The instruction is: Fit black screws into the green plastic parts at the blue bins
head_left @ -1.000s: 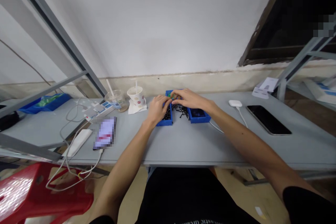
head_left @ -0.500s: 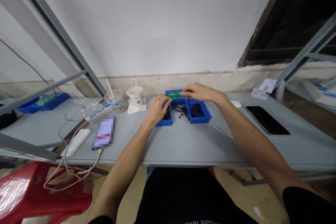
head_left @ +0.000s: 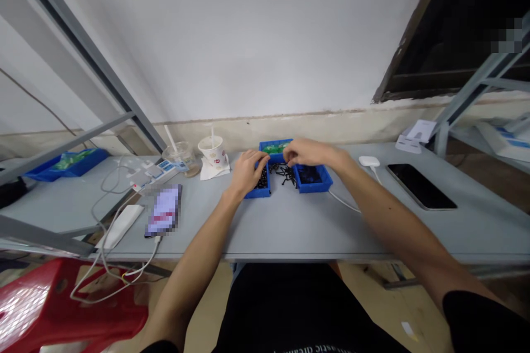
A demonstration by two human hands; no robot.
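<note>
Black screws (head_left: 284,174) lie between left hand (head_left: 247,174) and right hand (head_left: 308,153) (both bare).

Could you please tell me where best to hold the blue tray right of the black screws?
Its front rim, coming from the front: that straight wall stands free, while the right hand covers the back and the screws lie along the left.

Black shirt (head_left: 298,309) — white lettering, "astic dream" — cut off
</note>
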